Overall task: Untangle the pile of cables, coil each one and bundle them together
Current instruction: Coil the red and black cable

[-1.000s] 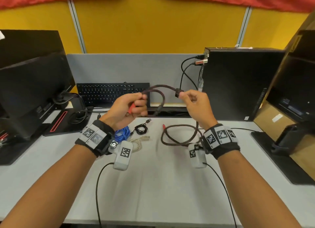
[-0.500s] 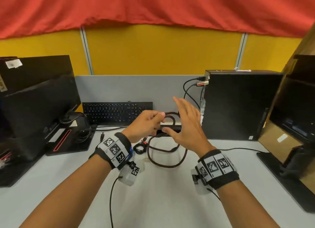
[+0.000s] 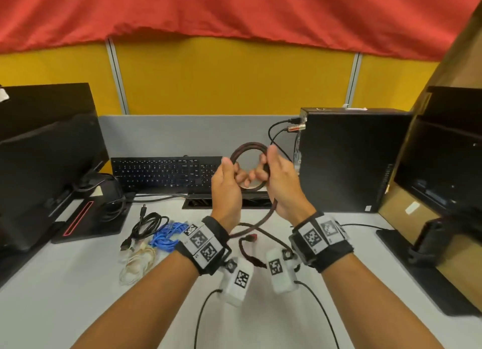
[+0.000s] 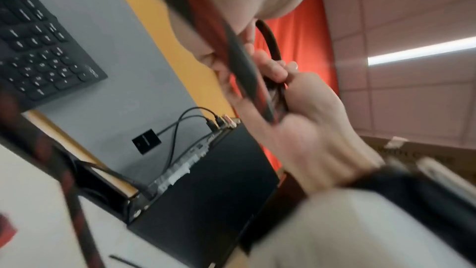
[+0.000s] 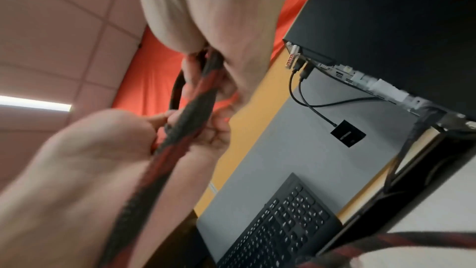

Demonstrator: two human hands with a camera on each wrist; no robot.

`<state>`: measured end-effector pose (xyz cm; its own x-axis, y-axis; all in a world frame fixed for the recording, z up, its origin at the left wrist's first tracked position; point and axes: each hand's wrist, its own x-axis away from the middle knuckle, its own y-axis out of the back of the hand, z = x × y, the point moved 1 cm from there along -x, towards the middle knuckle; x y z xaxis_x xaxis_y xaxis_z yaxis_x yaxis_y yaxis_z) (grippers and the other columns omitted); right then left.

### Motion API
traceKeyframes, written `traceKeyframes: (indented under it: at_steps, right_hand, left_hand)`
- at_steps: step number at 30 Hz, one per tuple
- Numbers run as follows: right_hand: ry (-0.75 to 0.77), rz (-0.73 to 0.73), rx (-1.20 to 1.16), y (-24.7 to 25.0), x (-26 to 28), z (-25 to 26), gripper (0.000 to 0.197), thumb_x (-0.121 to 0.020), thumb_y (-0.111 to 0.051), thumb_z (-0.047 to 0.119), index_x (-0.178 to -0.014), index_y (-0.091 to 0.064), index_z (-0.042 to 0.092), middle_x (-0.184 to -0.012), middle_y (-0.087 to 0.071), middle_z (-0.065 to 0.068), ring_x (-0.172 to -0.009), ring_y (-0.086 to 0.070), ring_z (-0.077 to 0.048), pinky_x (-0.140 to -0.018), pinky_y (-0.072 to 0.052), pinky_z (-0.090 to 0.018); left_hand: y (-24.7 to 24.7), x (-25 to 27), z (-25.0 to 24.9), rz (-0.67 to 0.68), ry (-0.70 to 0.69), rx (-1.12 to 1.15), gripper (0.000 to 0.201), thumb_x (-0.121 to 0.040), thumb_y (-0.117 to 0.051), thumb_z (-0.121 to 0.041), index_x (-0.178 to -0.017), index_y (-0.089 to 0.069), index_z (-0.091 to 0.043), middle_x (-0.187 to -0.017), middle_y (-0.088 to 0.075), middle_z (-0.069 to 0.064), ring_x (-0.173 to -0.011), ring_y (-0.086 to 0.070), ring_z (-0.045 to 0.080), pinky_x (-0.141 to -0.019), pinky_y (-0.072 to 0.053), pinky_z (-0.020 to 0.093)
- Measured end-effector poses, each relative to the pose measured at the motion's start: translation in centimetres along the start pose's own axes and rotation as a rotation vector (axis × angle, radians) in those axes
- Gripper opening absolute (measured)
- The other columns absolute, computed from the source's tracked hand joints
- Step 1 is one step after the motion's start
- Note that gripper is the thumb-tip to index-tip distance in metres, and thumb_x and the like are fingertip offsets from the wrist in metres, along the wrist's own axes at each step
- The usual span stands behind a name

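A thick braided red-and-black cable (image 3: 249,146) forms a round loop held up above the desk's back edge. My left hand (image 3: 228,177) grips the loop's left side and my right hand (image 3: 276,173) grips its right side, fingers curled round the strands. The cable's loose tail (image 3: 258,222) hangs from under my right hand to the desk and ends in a red plug (image 3: 253,237). Both wrist views are blurred and show the braided cable (image 4: 244,62) (image 5: 185,121) running through curled fingers. On the desk at left lie a black cable (image 3: 146,224), a blue cable (image 3: 167,235) and a pale cable (image 3: 137,264).
A black keyboard (image 3: 161,171) leans at the grey partition. A black computer case (image 3: 349,158) with plugged leads stands right of my hands. Monitors (image 3: 49,166) and their stands flank the white desk (image 3: 78,296) on both sides, with a cardboard box (image 3: 407,213) at right.
My right hand, open with spread fingers half a second ago, now grips the cable. The cable has gone from a loose sagging loop to a tighter round coil held higher.
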<state>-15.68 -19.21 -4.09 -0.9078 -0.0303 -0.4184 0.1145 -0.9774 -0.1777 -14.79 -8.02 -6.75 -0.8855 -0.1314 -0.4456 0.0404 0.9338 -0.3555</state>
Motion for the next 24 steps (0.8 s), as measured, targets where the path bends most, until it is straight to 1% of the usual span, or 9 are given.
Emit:
traceKeyframes:
  at_steps: [2, 4, 6, 8, 10, 12, 16, 19, 24]
  right_hand:
    - [0.043, -0.143, 0.104, 0.4, -0.1, 0.2, 0.048, -0.107, -0.031, 0.051, -0.076, -0.047, 0.017, -0.053, -0.036, 0.004, -0.046, -0.04, -0.012, -0.053, -0.041, -0.027]
    - [0.076, -0.179, 0.183, 1.6, -0.1, 0.5, 0.052, -0.109, -0.03, 0.048, -0.073, -0.047, 0.014, -0.053, -0.032, 0.0, -0.044, -0.031, -0.013, -0.044, -0.031, -0.027]
    - [0.154, -0.115, 0.349, 2.8, -0.1, 0.6, 0.052, -0.11, -0.031, 0.042, -0.073, -0.048, 0.01, -0.055, -0.033, -0.006, -0.046, -0.031, -0.017, -0.046, -0.027, -0.03]
    - [0.244, -0.023, 0.565, 3.2, 0.0, 0.6, 0.051, -0.111, -0.034, 0.035, -0.068, -0.049, 0.013, -0.054, -0.038, -0.003, -0.047, -0.036, -0.012, -0.049, -0.029, -0.031]
    - [0.31, 0.046, 0.694, 2.9, 0.1, 0.6, 0.05, -0.111, -0.036, 0.031, -0.066, -0.051, 0.016, -0.054, -0.042, 0.003, -0.047, -0.038, -0.005, -0.051, -0.031, -0.022]
    - [0.335, 0.051, 0.684, 2.5, 0.0, 0.3, 0.047, -0.11, -0.039, 0.031, -0.069, -0.054, 0.013, -0.056, -0.045, 0.003, -0.05, -0.04, -0.005, -0.053, -0.032, -0.02]
    - [0.283, 0.049, 0.634, 2.1, 0.3, -0.4, 0.039, -0.106, -0.042, 0.043, -0.082, -0.059, 0.016, -0.069, -0.054, -0.003, -0.063, -0.05, -0.008, -0.061, -0.043, -0.026]
    - [0.0, 0.128, 0.529, 1.9, 0.4, -0.4, 0.045, -0.107, -0.037, 0.047, -0.093, -0.059, 0.011, -0.1, -0.068, -0.013, -0.096, -0.069, -0.022, -0.085, -0.06, -0.042]
    - [-0.415, 0.293, 0.212, 2.8, -0.2, 0.7, 0.051, -0.103, -0.036, 0.06, -0.083, -0.051, 0.015, -0.119, -0.07, -0.022, -0.105, -0.072, -0.039, -0.087, -0.056, -0.065]
  left_hand:
    - [-0.5, 0.8, 0.0, 0.033, -0.088, -0.274, 0.042, -0.111, -0.025, -0.034, -0.079, -0.047, -0.016, -0.069, -0.048, -0.005, -0.063, -0.048, 0.005, -0.066, -0.042, 0.019]
    - [0.4, 0.7, -0.8, 0.207, -0.146, -0.645, 0.042, -0.11, -0.029, -0.029, -0.084, -0.056, -0.012, -0.082, -0.053, -0.001, -0.074, -0.05, 0.004, -0.072, -0.041, 0.023]
    - [1.8, -0.1, -1.9, 0.426, -0.116, -0.815, 0.034, -0.109, -0.037, -0.026, -0.096, -0.065, -0.011, -0.085, -0.057, -0.003, -0.077, -0.055, 0.008, -0.076, -0.044, 0.028]
    - [3.0, -0.7, -3.1, 0.603, -0.009, -0.803, 0.018, -0.105, -0.049, -0.023, -0.111, -0.063, -0.014, -0.082, -0.058, -0.008, -0.068, -0.058, 0.011, -0.068, -0.049, 0.028]
    - [3.4, -1.0, -3.8, 0.656, 0.042, -0.845, 0.014, -0.101, -0.057, -0.018, -0.115, -0.06, -0.015, -0.086, -0.064, -0.004, -0.065, -0.066, 0.017, -0.066, -0.059, 0.03]
    - [3.3, -1.2, -4.2, 0.58, 0.028, -0.87, 0.007, -0.1, -0.06, -0.013, -0.104, -0.065, -0.01, -0.082, -0.068, 0.005, -0.068, -0.072, 0.021, -0.069, -0.063, 0.038]
    - [3.7, -1.3, -3.8, 0.363, 0.091, -0.677, 0.012, -0.097, -0.063, -0.009, -0.086, -0.068, -0.008, -0.075, -0.061, 0.007, -0.064, -0.069, 0.02, -0.065, -0.063, 0.037]
    - [3.9, -0.6, -2.2, 0.242, 0.166, -0.55, 0.015, -0.098, -0.062, -0.008, -0.085, -0.069, -0.007, -0.072, -0.059, 0.007, -0.06, -0.065, 0.014, -0.064, -0.063, 0.036]
    - [3.5, 0.5, -0.9, 0.13, 0.183, -0.404, 0.011, -0.098, -0.062, -0.008, -0.096, -0.071, -0.001, -0.071, -0.067, 0.01, -0.06, -0.066, 0.014, -0.063, -0.062, 0.035]
